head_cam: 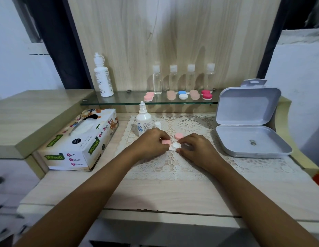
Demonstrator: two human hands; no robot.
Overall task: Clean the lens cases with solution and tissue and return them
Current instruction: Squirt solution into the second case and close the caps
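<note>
The left hand (pixel 151 141) covers the near-left part of a pink cap (pixel 166 142), and the right hand (pixel 196 148) hides the right end of the white lens case (pixel 176 145). Print on the small solution bottle (pixel 143 120) is too small to read. 2 tiny objects (pixel 252 142) in the open grey box (pixel 244 139) cannot be identified. A pale blur (pixel 308 122) fills the right edge.

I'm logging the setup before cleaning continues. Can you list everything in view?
Large solution bottle: 1, white, left end of glass shelf.
Clear bottles: 4, white caps, shelf back.
Shelf lens cases: 5, pink, two peach, blue-white, red, shelf front.
Small solution bottle: 1, white, on lace mat.
Loose lid: 1, pink, on mat.
Held lens case: 1, pink-white, on mat.
Tissue box: 1, white floral, left.
Storage box: 1, grey, open, right.
Left hand, right hand: both gripping the held case.
</note>
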